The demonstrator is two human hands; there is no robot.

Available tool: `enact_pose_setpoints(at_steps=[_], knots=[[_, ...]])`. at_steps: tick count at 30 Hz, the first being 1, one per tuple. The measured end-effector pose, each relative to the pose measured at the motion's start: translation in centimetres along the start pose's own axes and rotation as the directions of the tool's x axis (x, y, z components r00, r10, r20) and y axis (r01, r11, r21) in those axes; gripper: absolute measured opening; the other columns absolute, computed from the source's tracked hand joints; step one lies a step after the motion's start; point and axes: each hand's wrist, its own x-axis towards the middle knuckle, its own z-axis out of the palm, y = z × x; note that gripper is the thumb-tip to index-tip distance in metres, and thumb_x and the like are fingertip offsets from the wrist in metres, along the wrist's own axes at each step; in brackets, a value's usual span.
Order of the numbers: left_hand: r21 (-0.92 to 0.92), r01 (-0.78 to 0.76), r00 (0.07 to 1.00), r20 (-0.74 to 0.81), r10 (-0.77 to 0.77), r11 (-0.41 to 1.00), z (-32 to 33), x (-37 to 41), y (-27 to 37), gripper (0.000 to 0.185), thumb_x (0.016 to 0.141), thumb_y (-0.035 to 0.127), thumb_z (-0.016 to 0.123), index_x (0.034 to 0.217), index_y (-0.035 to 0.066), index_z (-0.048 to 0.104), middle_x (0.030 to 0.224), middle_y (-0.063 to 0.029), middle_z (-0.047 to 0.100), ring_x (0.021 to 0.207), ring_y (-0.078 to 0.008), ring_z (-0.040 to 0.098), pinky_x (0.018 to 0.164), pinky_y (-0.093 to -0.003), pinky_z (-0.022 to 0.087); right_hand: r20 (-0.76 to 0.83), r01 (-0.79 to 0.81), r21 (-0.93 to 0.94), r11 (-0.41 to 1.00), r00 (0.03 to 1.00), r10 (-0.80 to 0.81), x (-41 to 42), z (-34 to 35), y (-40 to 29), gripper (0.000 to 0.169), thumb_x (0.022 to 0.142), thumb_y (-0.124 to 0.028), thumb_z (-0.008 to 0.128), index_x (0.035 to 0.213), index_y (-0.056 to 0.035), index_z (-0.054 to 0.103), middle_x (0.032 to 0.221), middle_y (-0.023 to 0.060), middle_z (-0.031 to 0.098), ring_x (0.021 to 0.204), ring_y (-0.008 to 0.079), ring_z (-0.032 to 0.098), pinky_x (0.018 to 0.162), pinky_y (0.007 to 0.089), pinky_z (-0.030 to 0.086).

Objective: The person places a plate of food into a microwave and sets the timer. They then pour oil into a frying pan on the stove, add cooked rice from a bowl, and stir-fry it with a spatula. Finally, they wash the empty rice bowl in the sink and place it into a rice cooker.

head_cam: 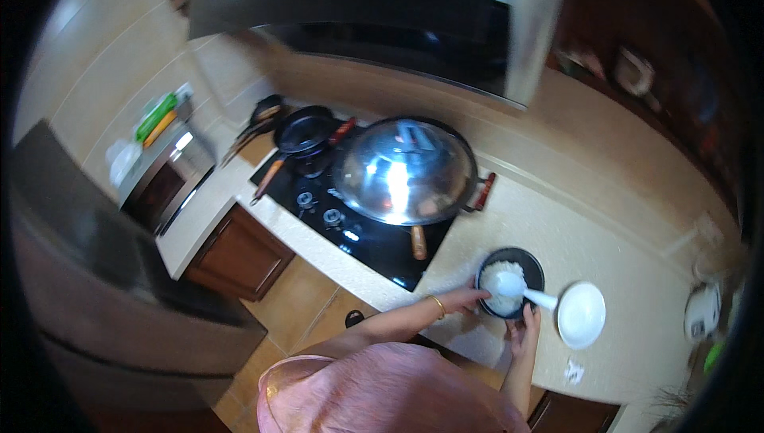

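A dark round pot (pixel 531 266) holding white cooked rice (pixel 494 269) is on the pale countertop, right of the stove. A white rice paddle (pixel 540 298) lies over the rice, its handle crossing the pot's rim to the right. My left hand (pixel 468 300), with a gold bracelet at the wrist, grips the pot's left side. On the near right side of the pot, my right hand (pixel 525 331) holds its rim. Just to the right stands a white bowl (pixel 581 315), apart from the pot.
A wok under a domed metal lid (pixel 412 176) and a small black frying pan (pixel 305 128) sit on the black glass stove (pixel 382 254). The range hood (pixel 382 51) overhangs them. A steel appliance (pixel 170 176) stands left; a white appliance (pixel 702 312) is far right.
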Motion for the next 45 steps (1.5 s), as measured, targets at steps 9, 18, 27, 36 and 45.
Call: enact_pose_setpoints(at_steps=[9,18,27,36,45], knots=[[-0.191,-0.097,0.994,-0.075,0.084,0.977,-0.5,-9.7,0.4,0.109,0.073,0.036,0.079,0.15,0.019,0.003,0.148,-0.0139,0.028,0.138,-0.0324,0.024,0.098,-0.0656,0.031,0.011,0.015,-0.204,0.979,1.0,-0.013,-6.5,5.1,0.6,0.061,0.087,-0.008,0.063,0.14,-0.0098,0.034,0.125,0.0049,0.052,0.107,0.0175,0.054,0.082,0.0297,0.047],[-0.302,-0.502,0.844,0.035,0.536,0.81,-9.6,-20.0,-7.8,0.092,0.081,0.009,0.07,0.149,0.01,0.008,0.147,-0.0132,0.031,0.137,-0.0244,0.029,0.111,-0.04,0.028,0.011,-0.238,-0.264,0.935,0.968,0.249,-13.2,12.8,7.4,0.088,0.077,0.007,0.067,0.148,-0.0099,0.018,0.139,0.0138,0.039,0.125,0.0265,0.044,0.103,0.0393,0.038],[-0.503,-0.52,0.824,-0.507,0.252,0.69,-20.7,-41.1,-11.7,0.067,0.088,0.013,0.058,0.144,0.004,0.023,0.14,-0.0159,0.041,0.129,-0.0276,0.041,0.108,-0.0424,0.033,0.42,-0.149,-0.569,0.809,0.793,0.441,-17.3,26.6,21.2,0.089,0.079,-0.007,0.073,0.148,-0.0031,0.017,0.145,0.017,0.034,0.133,0.0278,0.035,0.11,0.0385,0.028],[-0.153,-0.895,0.266,-0.937,0.225,0.419,-33.5,-57.8,-16.4,0.04,0.089,0.016,0.057,0.127,0.006,0.048,0.12,-0.0114,0.059,0.109,-0.021,0.056,0.088,-0.0381,0.048,0.557,-0.016,-0.679,0.734,0.64,0.53,-14.4,43.2,33.8,0.049,0.092,-0.016,0.061,0.135,-0.0039,0.041,0.13,0.0112,0.05,0.116,0.0214,0.053,0.095,0.0328,0.047],[-0.164,-0.975,0.203,-0.931,0.305,0.148,-42.8,-59.8,-15.0,0.07,0.083,0.041,0.06,0.142,0.011,0.036,0.145,-0.0103,0.041,0.129,-0.0309,0.044,0.102,-0.0499,0.039,0.327,-0.51,-0.363,0.78,0.714,0.619,-6.2,58.8,38.8,0.068,0.084,-0.051,0.066,0.13,-0.0054,0.043,0.123,0.0133,0.051,0.116,0.0283,0.049,0.097,0.0458,0.042]])
